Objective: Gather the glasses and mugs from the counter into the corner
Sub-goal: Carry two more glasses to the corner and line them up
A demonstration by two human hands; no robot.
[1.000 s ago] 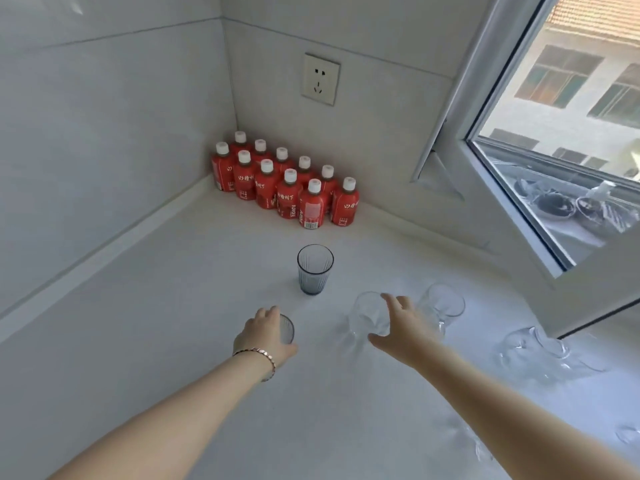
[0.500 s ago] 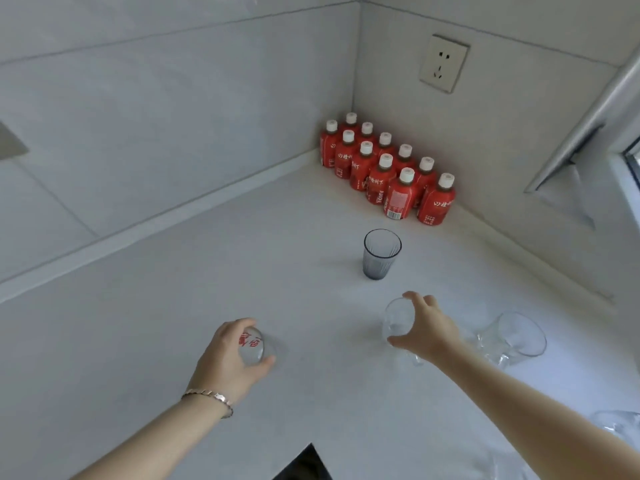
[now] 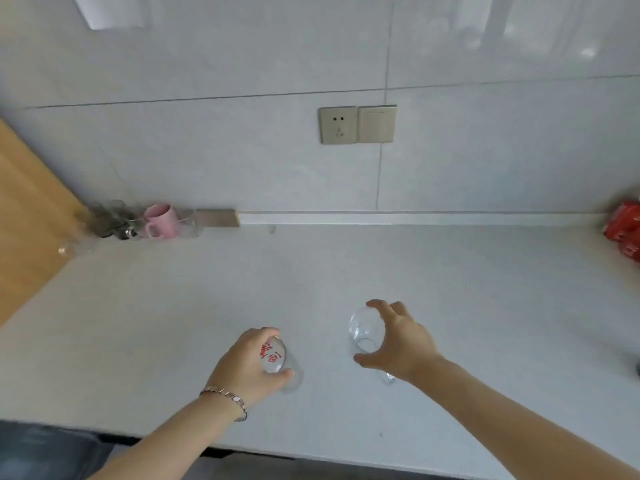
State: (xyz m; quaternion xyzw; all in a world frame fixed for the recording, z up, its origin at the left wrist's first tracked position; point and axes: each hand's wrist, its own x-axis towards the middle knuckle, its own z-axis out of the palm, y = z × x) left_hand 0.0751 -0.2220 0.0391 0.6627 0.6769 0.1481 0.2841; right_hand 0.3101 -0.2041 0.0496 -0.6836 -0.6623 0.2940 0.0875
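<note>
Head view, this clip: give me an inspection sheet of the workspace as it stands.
Surface: pale counter, mostly bare.
Job's things: printed glass in left hand; clear glass in right hand; pink mug among gathered glasses in far-left corner.
Clutter: red bottles at right edge.
Grip: both hands closed around a glass.
Cables: nothing seen.
Surroundings: tiled wall, socket, switch, wooden panel at left.

Pale, matt, faintly speckled stone-like surface [image 3: 346, 271] beneath glossy light wall tiles [image 3: 207, 150] that carry soft reflections; a wood-grain panel [image 3: 31, 220] stands at far left. The 2 hands grip clear, shiny glass: a red-printed glass [image 3: 273, 356] and a plain glass [image 3: 363, 329]. A smooth pink mug [image 3: 159, 220] stands among clear glassware [image 3: 110, 220]; a metal-link bracelet [image 3: 227, 400]; a satin socket plate [image 3: 337, 124].
</note>
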